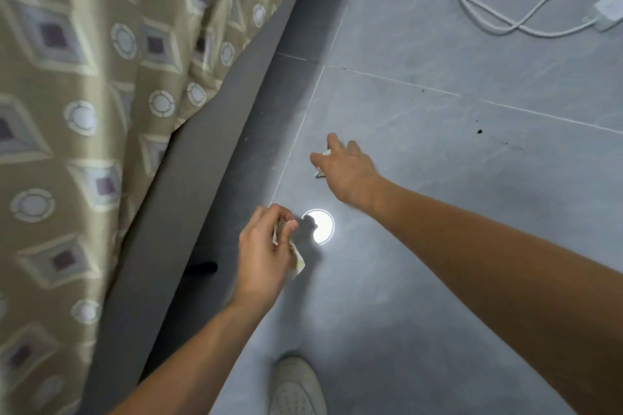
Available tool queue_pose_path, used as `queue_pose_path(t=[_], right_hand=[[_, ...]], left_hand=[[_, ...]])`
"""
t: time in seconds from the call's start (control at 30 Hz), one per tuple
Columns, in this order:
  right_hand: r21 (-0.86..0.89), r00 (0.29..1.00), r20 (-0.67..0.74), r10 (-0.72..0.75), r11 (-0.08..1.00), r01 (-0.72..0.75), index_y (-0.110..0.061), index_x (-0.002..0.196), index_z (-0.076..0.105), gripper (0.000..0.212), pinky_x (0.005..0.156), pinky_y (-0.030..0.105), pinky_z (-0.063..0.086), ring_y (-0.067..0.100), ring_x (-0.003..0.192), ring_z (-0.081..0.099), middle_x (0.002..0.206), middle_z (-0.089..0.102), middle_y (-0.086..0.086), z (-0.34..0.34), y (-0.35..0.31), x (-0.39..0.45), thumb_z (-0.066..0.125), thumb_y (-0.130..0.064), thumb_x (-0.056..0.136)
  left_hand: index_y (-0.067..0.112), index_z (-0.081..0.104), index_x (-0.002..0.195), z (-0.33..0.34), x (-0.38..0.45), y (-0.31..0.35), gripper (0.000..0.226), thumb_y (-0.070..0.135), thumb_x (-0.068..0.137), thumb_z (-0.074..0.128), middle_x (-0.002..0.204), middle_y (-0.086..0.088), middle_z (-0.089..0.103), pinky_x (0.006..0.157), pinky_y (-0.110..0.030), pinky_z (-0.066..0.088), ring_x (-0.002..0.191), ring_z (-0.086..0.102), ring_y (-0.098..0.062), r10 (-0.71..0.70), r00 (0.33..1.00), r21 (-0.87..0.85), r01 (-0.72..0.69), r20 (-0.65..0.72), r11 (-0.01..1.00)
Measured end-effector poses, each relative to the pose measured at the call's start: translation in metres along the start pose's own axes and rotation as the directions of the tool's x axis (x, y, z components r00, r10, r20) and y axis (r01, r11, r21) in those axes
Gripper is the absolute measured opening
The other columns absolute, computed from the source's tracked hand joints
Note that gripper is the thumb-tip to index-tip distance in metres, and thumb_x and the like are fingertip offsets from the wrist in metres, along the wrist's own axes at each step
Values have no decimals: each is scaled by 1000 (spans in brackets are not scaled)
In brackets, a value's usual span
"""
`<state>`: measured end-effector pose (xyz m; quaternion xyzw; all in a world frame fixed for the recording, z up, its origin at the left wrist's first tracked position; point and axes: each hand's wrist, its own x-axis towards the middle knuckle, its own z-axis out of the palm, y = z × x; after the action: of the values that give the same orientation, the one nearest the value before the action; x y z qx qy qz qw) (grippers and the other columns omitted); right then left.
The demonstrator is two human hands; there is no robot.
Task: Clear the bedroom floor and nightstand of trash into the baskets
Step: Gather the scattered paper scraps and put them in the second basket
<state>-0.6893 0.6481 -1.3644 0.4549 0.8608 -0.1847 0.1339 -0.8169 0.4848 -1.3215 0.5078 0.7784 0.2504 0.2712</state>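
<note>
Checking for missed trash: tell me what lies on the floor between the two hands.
In the head view, between the left hand and right hand the grey tile floor shows only a bright round light reflection and shadow; no trash.

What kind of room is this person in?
Most likely a bedroom: a patterned bedspread hangs over a dark bed base beside a grey tiled floor, with a white power cord lying on it.

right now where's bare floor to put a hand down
Bare tile lies right of the right hand, down to the shoe and up toward the cable. It is crowded by the bed: left hand holding paper, another scrap under the right.
</note>
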Motion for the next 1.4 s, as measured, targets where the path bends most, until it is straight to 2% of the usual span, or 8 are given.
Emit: queue_pose_path(t=[0.17, 0.4, 0.73, 0.87, 0.93, 1.13, 1.27, 1.4], right_hand=[[78, 1000, 25, -10, 997, 8, -20, 131, 51, 40, 89, 41, 46, 38, 113, 47, 134, 40, 15, 23, 13, -40, 52, -5, 94], [482, 936, -134, 326, 847, -226, -23, 110, 52, 49, 71, 44, 51, 28, 98, 43, 117, 41, 5, -5, 61, -213, 52, 14, 78], [778, 424, -253, 870, 444, -446, -26, 107, 52, 20, 76, 30, 42, 19, 88, 51, 110, 43, -2, -118, 185, -542, 47, -8, 102], [815, 185, -97, 978, 185, -550, -27, 99, 46, 16, 71, 32, 43, 15, 83, 49, 104, 41, -3, -95, 234, -640, 44, -13, 106], [825, 134, 17, 991, 62, -562, -27, 99, 47, 14, 75, 37, 48, 20, 87, 53, 103, 43, 0, -75, 257, -673, 44, -16, 106], [816, 228, 135, 964, 22, -577, -17, 106, 54, 7, 90, 45, 50, 21, 94, 49, 109, 41, 4, -18, 305, -716, 48, -18, 105], [811, 348, 301, 888, -46, -583, -28, 127, 60, 27, 108, 42, 43, 24, 119, 51, 127, 44, 5, 4, 320, -719, 57, -25, 100], [833, 363, 266, 893, -23, -553, -35, 133, 59, 33, 111, 39, 42, 17, 128, 48, 138, 51, -3, -3, 315, -723, 54, -28, 101]], left_hand=[[21, 64, 87, 4, -13, 9, 16, 9, 96, 68, 89, 8, 60, 73, -19, 46, 86, 60, -6, -2, 1000, -14, 2, 12, 1000], [24, 63, 87, 24, -43, 138, 14, 14, 97, 66, 87, 7, 60, 74, -14, 42, 84, 59, -6, 94, 987, -77, -84, 127, 993], [23, 65, 89, 86, -173, 436, 13, 13, 98, 65, 90, 5, 61, 71, -22, 45, 83, 61, -14, 349, 834, -326, -218, 428, 920], [21, 64, 90, 141, -244, 505, 12, 12, 98, 65, 90, 6, 61, 76, -22, 46, 85, 62, -12, 474, 729, -387, -303, 494, 871], [20, 63, 90, 176, -279, 522, 12, 12, 99, 65, 91, 5, 60, 78, -27, 49, 86, 61, -10, 499, 678, -396, -319, 540, 861], [25, 65, 100, 278, -355, 518, 3, 25, 98, 64, 103, 6, 58, 80, -33, 51, 95, 61, -12, 419, 598, -260, -337, 683, 905], [37, 59, 136, 302, -368, 507, 50, 57, 90, 63, 137, 5, 54, 94, -40, 54, 126, 53, -22, 240, 550, 54, -465, 800, 884], [39, 52, 142, 281, -362, 506, 56, 57, 89, 61, 144, 11, 49, 92, -36, 54, 128, 48, -18, 247, 552, 102, -526, 797, 844]])
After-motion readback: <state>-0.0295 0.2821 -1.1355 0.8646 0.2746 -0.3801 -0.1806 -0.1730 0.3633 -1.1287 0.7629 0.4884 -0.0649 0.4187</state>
